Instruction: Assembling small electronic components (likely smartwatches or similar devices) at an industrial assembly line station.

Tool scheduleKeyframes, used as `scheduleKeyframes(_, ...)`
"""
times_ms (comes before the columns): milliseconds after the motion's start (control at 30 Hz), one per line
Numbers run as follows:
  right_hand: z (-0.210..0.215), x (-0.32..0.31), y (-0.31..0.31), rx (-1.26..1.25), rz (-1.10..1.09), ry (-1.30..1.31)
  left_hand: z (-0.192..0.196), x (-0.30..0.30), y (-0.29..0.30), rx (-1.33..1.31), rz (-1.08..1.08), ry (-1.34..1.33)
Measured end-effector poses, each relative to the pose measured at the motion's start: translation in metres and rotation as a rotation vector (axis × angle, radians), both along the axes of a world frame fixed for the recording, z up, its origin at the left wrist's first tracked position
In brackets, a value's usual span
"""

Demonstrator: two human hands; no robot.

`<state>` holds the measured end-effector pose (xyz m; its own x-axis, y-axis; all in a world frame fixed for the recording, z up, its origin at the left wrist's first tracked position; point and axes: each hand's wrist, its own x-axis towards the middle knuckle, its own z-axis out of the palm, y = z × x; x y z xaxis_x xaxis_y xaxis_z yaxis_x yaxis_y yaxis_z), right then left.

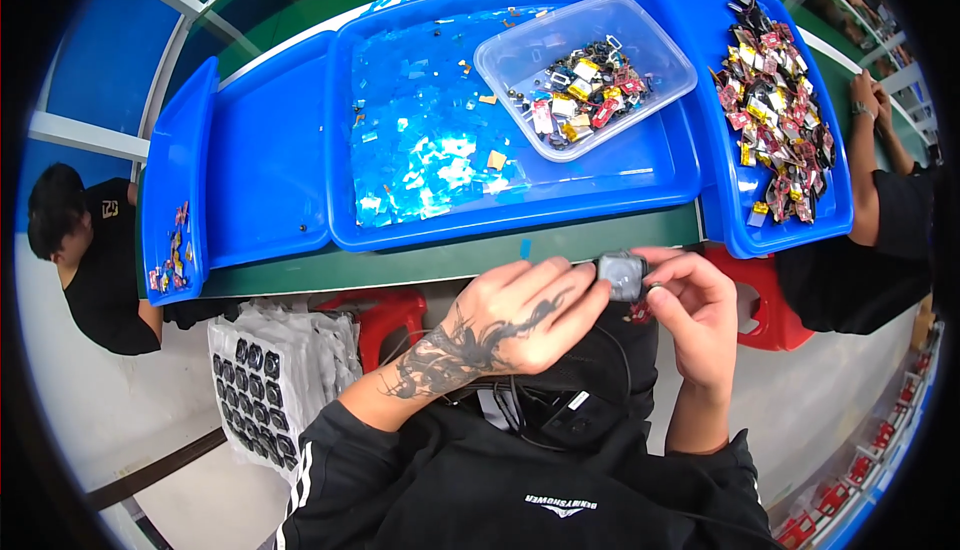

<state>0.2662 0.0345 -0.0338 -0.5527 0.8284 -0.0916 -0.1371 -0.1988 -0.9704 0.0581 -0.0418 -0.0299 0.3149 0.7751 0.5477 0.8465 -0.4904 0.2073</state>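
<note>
In front of me, just off the table's near edge, a small square case (621, 275) with a grey face and dark rim, like a watch body, is gripped in the closed fingers of my left hand (530, 318). My right hand (697, 310) meets it from the other side, thumb and fingers pinched at its right edge. A tiny dark bit shows at that thumb tip, too small to name. Some reddish parts lie below the case, partly hidden by my hands. Beyond my hands is a large blue tray (520, 212) scattered with shiny blue film pieces.
A clear plastic tub (640, 122) of small mixed parts sits in that tray. On the right, another blue tray (738, 235) holds a heap of yellow, silver and red parts. Two blue trays stand left. Stacked white sheets (245, 385) with black pieces, red stools and two people flank me.
</note>
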Motion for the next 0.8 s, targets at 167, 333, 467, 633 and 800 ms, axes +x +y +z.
scheduleKeyframes(167, 0.004, -0.005, -0.015, -0.187, 0.02, 0.06, -0.009, -0.001, -0.005, 0.049, -0.131, -0.347)
scheduleKeyframes(333, 0.004, -0.02, -0.029, -0.225, 0.028, 0.208, -0.006, 0.026, -0.023, -0.334, 0.066, -1.046)
scheduleKeyframes(467, 0.014, -0.03, -0.035, -0.074, -0.002, 0.117, -0.002, 0.031, -0.029, -0.585, 0.091, -1.582)
scheduleKeyframes(633, 0.029, -0.026, -0.03, 0.61, -0.164, -0.348, -0.014, 0.036, -0.033, -0.552, 0.039, -1.889)
scheduleKeyframes(800, 0.042, -0.042, -0.027, 0.728, -0.082, -0.454, -0.013, 0.031, -0.032, -0.554, 0.014, -1.849)
